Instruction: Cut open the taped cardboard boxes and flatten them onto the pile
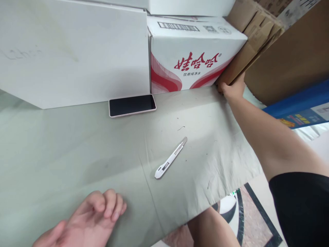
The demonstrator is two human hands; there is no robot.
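At the far right end of the cloth-covered table, my right hand [233, 88] grips the lower end of a folded brown cardboard piece [240, 56]; its thumb shows, while most of its fingers are hidden behind the cardboard. My left hand [89, 219] is over the near left of the table, palm up, with loosely curled fingers and nothing in it. Between the hands lies a white utility knife [171, 157], slanting on the cloth. A phone [132, 105] with a dark screen and pink edge rests flat against the foot of a white box.
A large white box [77, 51] and a red-and-white water carton [195, 58] line the table's back. To the right stand a big brown cardboard panel [288, 58] and a blue printed box [305, 106]. The green cloth [123, 147] ends at the front edge, above a patterned floor [257, 212].
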